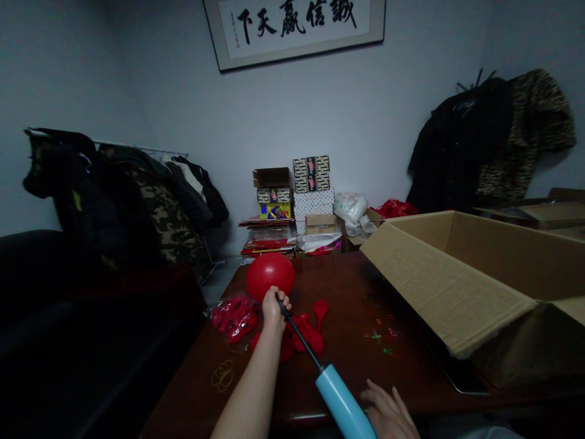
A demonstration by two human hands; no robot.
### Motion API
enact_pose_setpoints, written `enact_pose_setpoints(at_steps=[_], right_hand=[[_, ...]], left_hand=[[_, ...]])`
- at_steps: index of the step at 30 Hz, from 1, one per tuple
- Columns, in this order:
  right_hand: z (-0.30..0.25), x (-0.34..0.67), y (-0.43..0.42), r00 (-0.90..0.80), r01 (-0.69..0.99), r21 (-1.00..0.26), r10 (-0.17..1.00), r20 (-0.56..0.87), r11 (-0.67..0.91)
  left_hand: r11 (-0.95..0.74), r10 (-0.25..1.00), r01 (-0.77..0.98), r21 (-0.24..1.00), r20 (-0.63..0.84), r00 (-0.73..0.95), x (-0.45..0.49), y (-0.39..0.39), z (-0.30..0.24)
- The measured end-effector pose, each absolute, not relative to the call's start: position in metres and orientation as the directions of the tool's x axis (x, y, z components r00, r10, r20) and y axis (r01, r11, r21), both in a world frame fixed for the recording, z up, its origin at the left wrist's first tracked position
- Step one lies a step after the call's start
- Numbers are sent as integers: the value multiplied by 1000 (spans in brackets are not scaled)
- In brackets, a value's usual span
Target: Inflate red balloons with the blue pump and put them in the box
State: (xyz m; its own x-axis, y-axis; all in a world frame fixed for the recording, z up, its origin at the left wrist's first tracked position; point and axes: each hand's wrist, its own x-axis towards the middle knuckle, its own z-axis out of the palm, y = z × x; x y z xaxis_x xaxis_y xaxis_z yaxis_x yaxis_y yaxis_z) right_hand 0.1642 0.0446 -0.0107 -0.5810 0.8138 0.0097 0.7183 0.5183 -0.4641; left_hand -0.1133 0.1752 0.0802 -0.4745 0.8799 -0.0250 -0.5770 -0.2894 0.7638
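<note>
My left hand [274, 308] is closed around the neck of a round, inflated red balloon [269, 274] and the black nozzle end of a balloon pump. The light blue barrel of the pump [342, 399] slants down to the bottom edge, where its lower end goes out of view. Beside the barrel, my right hand [388, 411] has its fingers stretched out and apart. Several uninflated red balloons [313, 335] lie in a loose pile beneath the pump's black rod. To the left of them is a clear plastic bag of red balloons [235, 317].
A large open cardboard box [450, 283] takes up the right side of the dark wooden table [347, 292]. Under its edge lies a flat dark device [461, 372]. Yellow rubber bands [223, 375] and small coloured bits [388, 334] lie on the tabletop. Stacked boxes [313, 207] stand behind.
</note>
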Motion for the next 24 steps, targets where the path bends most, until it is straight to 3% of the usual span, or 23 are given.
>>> enact_pose_setpoints(at_steps=[13, 24], right_hand=[[66, 128, 43, -515, 747, -448, 854, 78, 492], [64, 103, 52, -464, 742, -479, 875, 138, 469]], left_hand=[[-242, 917, -631, 737, -38, -397, -84, 158, 75], [-169, 940, -600, 782, -56, -337, -76, 160, 66]])
